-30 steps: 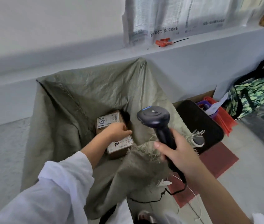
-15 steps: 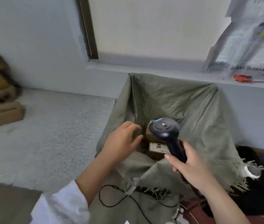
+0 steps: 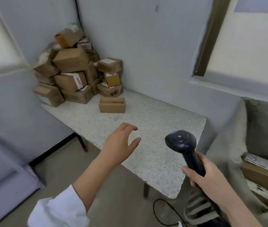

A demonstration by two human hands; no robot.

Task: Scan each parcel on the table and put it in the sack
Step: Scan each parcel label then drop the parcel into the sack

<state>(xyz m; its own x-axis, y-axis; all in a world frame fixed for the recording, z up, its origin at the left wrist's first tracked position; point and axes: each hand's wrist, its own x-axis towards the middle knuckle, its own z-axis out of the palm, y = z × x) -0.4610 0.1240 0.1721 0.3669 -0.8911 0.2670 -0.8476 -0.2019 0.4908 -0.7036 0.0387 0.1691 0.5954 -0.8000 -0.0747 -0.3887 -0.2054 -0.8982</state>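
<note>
Speckled counter is bearing most parcels at ten o'clock; sack at three o'clock is holding few. Left grip is hovering open, empty; right grip is clasping the scanner.

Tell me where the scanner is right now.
Head view, lower right: the scanner is gripped by the right hand at the right end of the table, between the empty left hand and the sack.
</note>
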